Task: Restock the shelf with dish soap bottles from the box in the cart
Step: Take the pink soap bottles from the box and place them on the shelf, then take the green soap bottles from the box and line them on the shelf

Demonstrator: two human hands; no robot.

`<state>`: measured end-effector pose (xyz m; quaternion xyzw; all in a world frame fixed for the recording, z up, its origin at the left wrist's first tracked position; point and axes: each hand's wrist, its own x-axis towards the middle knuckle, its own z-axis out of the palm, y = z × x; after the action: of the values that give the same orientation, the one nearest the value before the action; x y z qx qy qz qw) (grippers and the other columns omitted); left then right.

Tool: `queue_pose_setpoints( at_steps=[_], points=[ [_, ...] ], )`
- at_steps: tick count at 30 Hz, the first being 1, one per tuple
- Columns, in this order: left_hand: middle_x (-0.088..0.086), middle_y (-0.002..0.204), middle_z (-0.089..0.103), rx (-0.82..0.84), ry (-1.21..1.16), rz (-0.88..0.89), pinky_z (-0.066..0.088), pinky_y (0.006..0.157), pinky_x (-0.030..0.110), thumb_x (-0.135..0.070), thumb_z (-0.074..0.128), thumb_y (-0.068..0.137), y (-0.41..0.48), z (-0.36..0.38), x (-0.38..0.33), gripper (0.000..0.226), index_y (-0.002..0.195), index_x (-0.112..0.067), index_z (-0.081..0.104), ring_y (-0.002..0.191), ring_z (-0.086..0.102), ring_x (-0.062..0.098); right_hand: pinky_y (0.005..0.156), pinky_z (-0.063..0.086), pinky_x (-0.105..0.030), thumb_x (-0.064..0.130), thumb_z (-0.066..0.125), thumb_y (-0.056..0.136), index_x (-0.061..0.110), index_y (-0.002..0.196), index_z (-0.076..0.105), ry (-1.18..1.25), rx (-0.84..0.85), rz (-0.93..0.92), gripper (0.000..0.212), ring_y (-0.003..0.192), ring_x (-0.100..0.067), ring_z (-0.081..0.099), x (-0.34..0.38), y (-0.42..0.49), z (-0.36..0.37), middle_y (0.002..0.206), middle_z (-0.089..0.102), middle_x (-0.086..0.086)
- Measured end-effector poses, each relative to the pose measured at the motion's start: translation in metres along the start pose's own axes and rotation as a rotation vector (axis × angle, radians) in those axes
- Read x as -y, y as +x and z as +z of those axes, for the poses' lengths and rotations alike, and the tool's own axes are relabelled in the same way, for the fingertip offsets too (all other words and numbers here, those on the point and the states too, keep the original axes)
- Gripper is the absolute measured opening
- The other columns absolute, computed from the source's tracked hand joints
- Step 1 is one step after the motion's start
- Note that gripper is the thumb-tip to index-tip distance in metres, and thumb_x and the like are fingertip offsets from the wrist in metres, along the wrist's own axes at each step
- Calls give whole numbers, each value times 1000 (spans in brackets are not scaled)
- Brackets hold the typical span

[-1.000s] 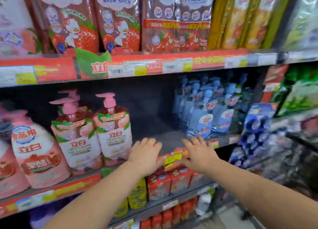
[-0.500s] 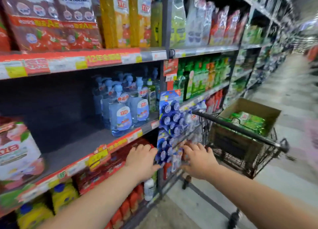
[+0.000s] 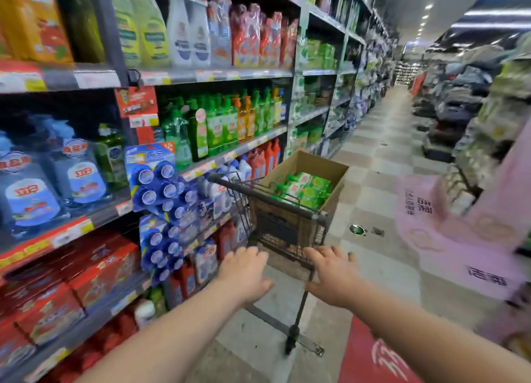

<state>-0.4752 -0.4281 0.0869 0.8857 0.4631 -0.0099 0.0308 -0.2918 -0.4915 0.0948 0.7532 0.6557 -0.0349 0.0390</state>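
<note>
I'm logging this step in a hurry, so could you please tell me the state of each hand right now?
Left hand: open, holding nothing.
Right hand: open, holding nothing.

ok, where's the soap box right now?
In the head view, centre frame, the cardboard box sits in the black cart, green bottles inside, just right of the shelving. It is beyond the left hand and right hand, which hold nothing.
</note>
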Motion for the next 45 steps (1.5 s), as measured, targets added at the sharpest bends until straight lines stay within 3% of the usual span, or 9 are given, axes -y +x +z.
queue_pose_setpoints(
  at_steps=[14, 25, 34, 38, 45],
  points=[
    [6, 131, 48, 74, 42, 314, 36, 103, 41, -55, 51, 85, 132, 26, -182, 58, 130, -19, 45, 125, 43, 27, 108, 24, -52, 51, 51, 86, 26, 146, 20, 47, 23, 289, 72, 136, -29, 26, -184, -16, 28, 149, 31, -3],
    [5, 131, 49, 99, 9, 439, 38, 100, 42, -56, 50, 84, 333, 33, -265, 58, 129, -20, 45, 125, 44, 27, 108, 24, -51, 48, 53, 87, 24, 147, 19, 40, 26, 421, 73, 136, -28, 27, -334, 100, 14, 149, 32, -3],
    [6, 131, 49, 146, 43, 397, 37, 100, 41, -56, 50, 85, 460, 41, -283, 58, 129, -19, 45, 125, 43, 27, 111, 21, -53, 50, 53, 87, 25, 148, 17, 63, 83, 423, 75, 140, -28, 22, -426, 210, 20, 151, 30, -3],
    [6, 127, 51, 146, 34, 316, 40, 96, 41, -56, 51, 84, 515, 47, -290, 53, 121, -19, 49, 121, 47, 28, 109, 24, -52, 51, 52, 87, 25, 147, 19, 48, 84, 334, 74, 139, -28, 24, -472, 270, 27, 150, 31, -2],
    [5, 130, 47, 160, 45, 113, 36, 99, 41, -55, 50, 86, 616, 48, -317, 55, 127, -19, 45, 124, 43, 27, 111, 22, -53, 52, 51, 87, 22, 149, 13, 16, 102, 163, 79, 142, -29, 19, -562, 376, 23, 153, 26, -3]
  ],
)
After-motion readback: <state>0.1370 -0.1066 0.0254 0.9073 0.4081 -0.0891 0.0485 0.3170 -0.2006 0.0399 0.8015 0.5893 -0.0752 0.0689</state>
